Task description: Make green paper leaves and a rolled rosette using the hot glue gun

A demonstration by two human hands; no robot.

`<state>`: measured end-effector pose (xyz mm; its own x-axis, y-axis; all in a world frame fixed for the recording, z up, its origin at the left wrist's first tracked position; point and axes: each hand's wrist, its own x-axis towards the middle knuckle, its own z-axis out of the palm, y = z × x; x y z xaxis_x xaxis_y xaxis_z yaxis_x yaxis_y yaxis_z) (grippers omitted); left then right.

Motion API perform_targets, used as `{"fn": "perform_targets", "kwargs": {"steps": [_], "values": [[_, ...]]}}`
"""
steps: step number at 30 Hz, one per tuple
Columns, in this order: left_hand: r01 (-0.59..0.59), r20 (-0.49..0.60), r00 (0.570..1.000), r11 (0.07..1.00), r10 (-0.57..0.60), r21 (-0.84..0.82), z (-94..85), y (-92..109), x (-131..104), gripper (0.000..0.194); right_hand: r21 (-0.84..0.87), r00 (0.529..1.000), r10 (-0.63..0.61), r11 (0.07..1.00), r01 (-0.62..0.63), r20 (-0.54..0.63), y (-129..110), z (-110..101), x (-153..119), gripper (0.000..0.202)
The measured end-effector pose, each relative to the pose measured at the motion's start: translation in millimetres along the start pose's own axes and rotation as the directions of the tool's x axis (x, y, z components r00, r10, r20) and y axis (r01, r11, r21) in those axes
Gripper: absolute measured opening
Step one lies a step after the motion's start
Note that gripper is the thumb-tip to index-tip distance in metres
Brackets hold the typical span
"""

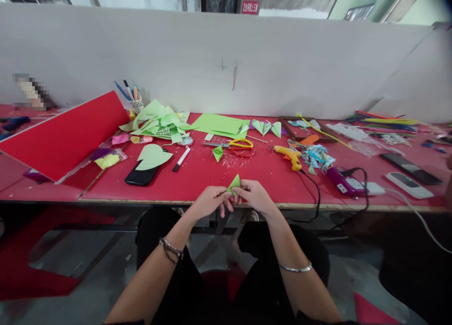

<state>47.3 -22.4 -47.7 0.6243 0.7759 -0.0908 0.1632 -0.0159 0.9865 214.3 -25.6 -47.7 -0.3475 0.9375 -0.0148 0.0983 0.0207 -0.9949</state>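
Your left hand [211, 200] and right hand [254, 195] are both closed in, pinching the green paper [234, 183] between your fingertips. It is folded to a point that sticks up, and you hold it on the near side of the scissors [232, 143], by the front edge of the red tabletop [197, 183]. Just on your side of the scissors' blades lies a small folded piece [218, 154]. To the left of the scissors are the marker [181, 159] and, farther out, the phone [141, 175], partly covered by a pale green cutout [154, 156]. Behind the scissors you have flat green sheets [219, 123], with loose scraps [158, 120] to the back left and folded leaf shapes [262, 127] to the back right. The glue gun [289, 156] lies to their right.
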Motion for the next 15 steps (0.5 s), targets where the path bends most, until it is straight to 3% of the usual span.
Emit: {"fn": "perform_targets", "kwargs": {"steps": [3,9,15], "values": [[0.019,0.015,1.000,1.000,-0.018,-0.013,0.0,0.7,-0.3,0.029,0.012,0.999,-0.002,1.000,0.002,-0.045,3.7,3.5,0.1,0.025],[0.013,-0.064,0.998,0.997,-0.007,0.079,-1.1,5.4,-2.2,0.030,-0.011,0.993,-0.080,0.997,0.079,-0.091,4.3,12.0,2.9,0.022],[0.001,-0.107,0.994,0.993,0.011,0.114,3.7,4.4,-0.4,0.028,-0.081,0.955,-0.162,0.986,0.146,-0.249,2.5,19.3,8.4,0.026]]}}
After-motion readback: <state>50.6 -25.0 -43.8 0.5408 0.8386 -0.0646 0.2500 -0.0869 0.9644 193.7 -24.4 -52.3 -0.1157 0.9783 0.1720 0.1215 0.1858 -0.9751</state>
